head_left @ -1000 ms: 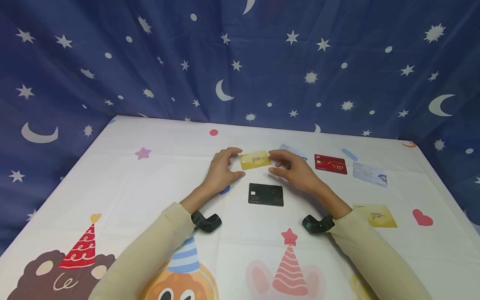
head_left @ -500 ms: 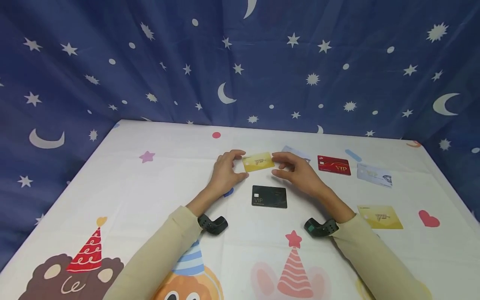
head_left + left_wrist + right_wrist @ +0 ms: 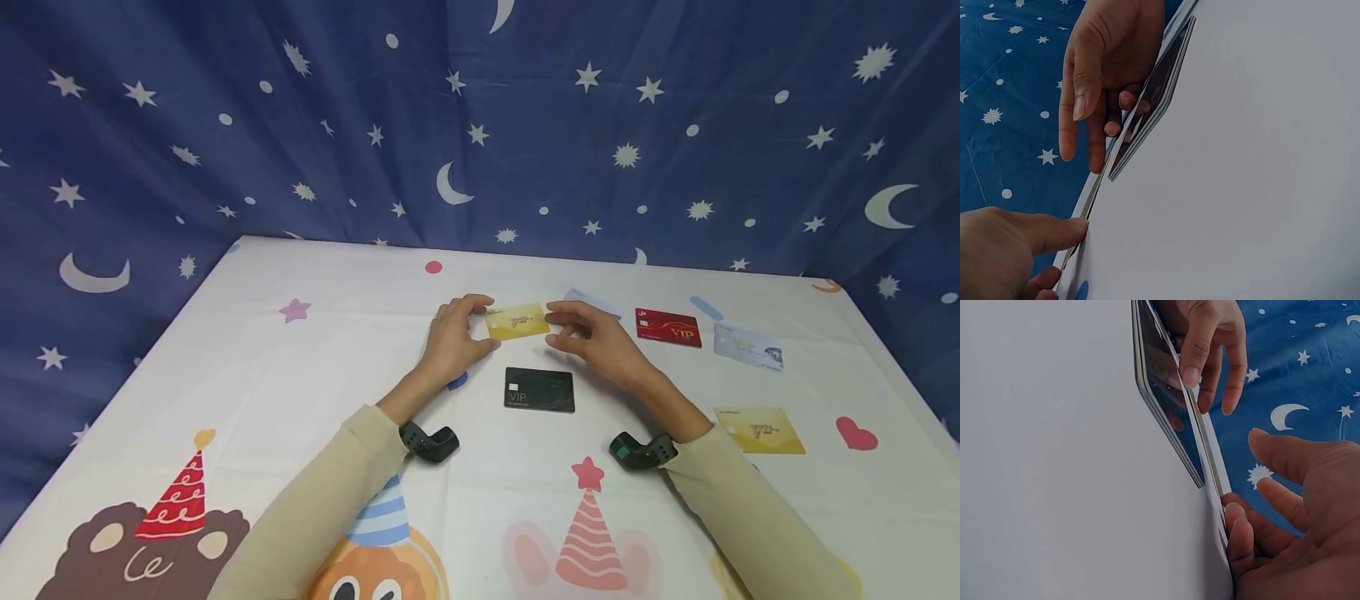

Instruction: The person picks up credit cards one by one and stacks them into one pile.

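A gold card (image 3: 517,322) lies between the two hands near the middle of the table. My left hand (image 3: 452,335) is at its left edge, thumb and forefinger spread near the two left corners. At the right edge are the fingertips of my right hand (image 3: 595,340); in the right wrist view that hand's thumb (image 3: 1282,453) stands away from the card. Closer to me lies a black VIP card (image 3: 538,389); in the left wrist view its edge (image 3: 1147,122) looks layered, like stacked cards. Exact fingertip contact is partly hidden.
On the right of the printed white tablecloth (image 3: 360,283) lie a red VIP card (image 3: 668,328), a silver card (image 3: 747,347) and another gold card (image 3: 761,431). A pale card (image 3: 592,298) is partly covered by the right hand. A blue starry curtain (image 3: 525,100) hangs behind.
The whole head view has shifted slightly right. Both hands and the gold card keep nearly the same places relative to each other.
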Available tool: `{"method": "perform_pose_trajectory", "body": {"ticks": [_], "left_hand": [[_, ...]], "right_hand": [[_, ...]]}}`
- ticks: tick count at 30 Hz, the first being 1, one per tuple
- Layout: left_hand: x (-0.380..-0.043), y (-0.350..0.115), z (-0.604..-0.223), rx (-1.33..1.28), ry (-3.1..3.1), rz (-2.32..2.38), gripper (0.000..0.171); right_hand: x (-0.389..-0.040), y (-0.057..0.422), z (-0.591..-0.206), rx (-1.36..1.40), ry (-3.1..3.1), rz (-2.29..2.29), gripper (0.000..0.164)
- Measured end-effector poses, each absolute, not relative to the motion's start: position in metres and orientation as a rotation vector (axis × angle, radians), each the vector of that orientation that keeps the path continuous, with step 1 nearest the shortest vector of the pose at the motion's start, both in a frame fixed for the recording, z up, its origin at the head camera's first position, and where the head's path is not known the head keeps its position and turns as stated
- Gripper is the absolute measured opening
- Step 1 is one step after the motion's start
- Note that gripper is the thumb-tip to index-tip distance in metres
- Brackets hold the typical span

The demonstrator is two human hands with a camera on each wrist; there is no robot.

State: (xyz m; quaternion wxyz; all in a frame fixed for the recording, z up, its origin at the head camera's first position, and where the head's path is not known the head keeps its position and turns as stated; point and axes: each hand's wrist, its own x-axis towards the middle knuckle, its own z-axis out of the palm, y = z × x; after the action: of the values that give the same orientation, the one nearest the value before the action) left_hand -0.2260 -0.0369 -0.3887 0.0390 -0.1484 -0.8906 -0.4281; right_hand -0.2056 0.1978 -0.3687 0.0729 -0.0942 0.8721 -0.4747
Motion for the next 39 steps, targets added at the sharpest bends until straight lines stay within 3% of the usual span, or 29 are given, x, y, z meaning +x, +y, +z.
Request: {"method": "perform_pose_trajectory", "body": {"ticks": [20, 39], "left_hand": [[-0.232, -0.041, -0.385, -0.59, -2.797, -1.151, 0.057], [-0.23, -0.046, -0.382, -0.672, -2.673, -1.491, 0.049]], "right_hand": [[-0.208, 0.198, -0.373, -0.323, 2.714, -1.29, 0.054], [-0.211, 0.203, -0.371, -0.371, 2.74, -1.24, 0.059]]}}
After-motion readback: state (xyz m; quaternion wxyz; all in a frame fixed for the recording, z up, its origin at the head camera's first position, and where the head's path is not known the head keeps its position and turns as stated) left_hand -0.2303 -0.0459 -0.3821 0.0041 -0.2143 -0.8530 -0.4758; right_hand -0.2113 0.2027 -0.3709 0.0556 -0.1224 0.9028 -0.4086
